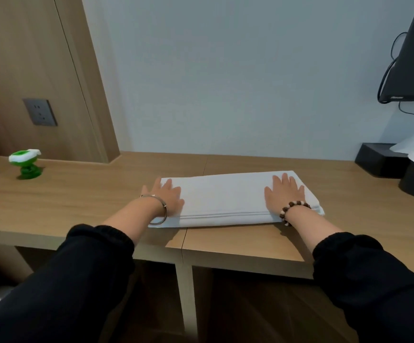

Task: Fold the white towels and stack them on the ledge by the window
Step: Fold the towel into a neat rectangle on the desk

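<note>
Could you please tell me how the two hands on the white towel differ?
The left hand wears a silver bangle; the right hand a brown bead bracelet. The left hand lies on the left end of the white towel, the right hand near its right end. Both rest flat on it.

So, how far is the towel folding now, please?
Done: the white towel already lies folded into a long band on the wooden desk. In hand: the left hand and right hand press flat on its two ends. Left: probably another fold, then stacking; no stack or window ledge shows here.
</note>
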